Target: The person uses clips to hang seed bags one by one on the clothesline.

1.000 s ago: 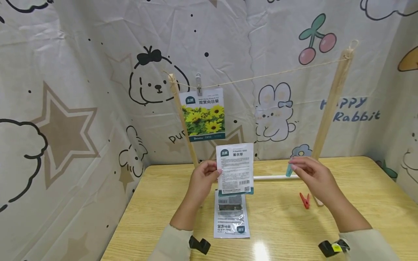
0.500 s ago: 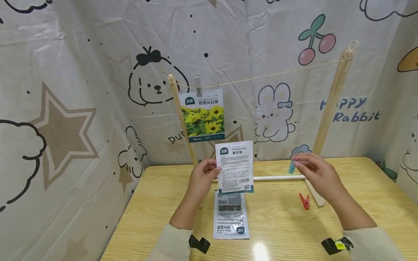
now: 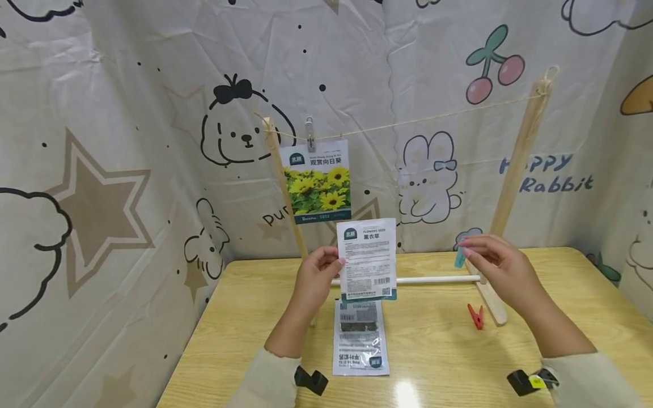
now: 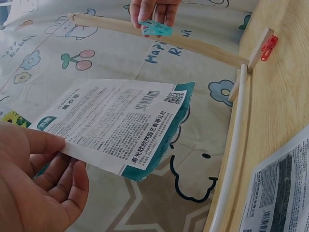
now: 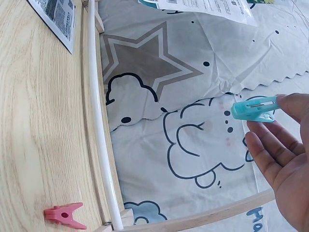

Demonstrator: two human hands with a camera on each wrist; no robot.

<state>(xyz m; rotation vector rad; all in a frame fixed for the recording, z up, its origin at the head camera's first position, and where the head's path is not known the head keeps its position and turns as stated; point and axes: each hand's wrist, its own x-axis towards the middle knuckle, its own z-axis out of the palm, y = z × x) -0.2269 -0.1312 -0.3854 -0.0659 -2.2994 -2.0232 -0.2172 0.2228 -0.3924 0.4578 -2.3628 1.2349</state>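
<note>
My left hand [image 3: 317, 277] pinches a white seed packet [image 3: 367, 258] by its left edge, printed side toward me. In the left wrist view the thumb lies over the edge of that packet [image 4: 116, 125]. Off to the right, my right hand [image 3: 502, 266] holds a teal clothespin [image 3: 460, 256] between thumb and fingers. The right wrist view shows the teal clothespin [image 5: 253, 107] gripped at one end. Above the left hand, a sunflower seed packet [image 3: 317, 184] hangs from the string [image 3: 408, 120] by a clear clip [image 3: 309, 135].
A second packet [image 3: 360, 345] lies on the wooden table [image 3: 245, 340] under the held one. A red clothespin [image 3: 476, 316] lies near the foot of the right wooden post [image 3: 520, 153]. The left post [image 3: 285, 181] and a white rod [image 3: 433, 280] complete the stand.
My right hand has shifted slightly right and up with the teal clothespin. The held packet has risen a little in my left hand.
</note>
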